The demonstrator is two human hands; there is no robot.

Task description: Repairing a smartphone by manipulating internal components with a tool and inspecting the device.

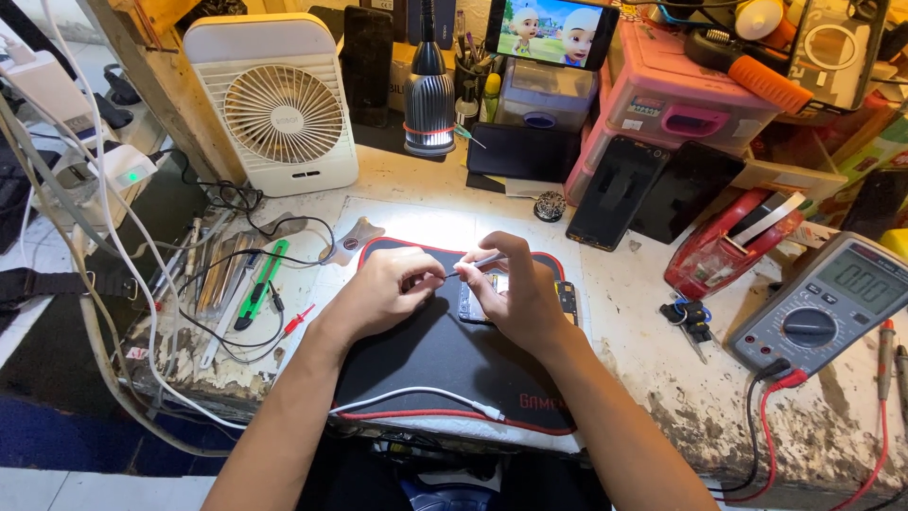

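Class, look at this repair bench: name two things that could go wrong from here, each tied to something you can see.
1. The right hand holds a thin metal tool over the opened phone, and the left hand pinches its tip; a slip might scratch the exposed parts.
2. The white cable lies across the black mat near both forearms; an arm could snag it and jolt the work.
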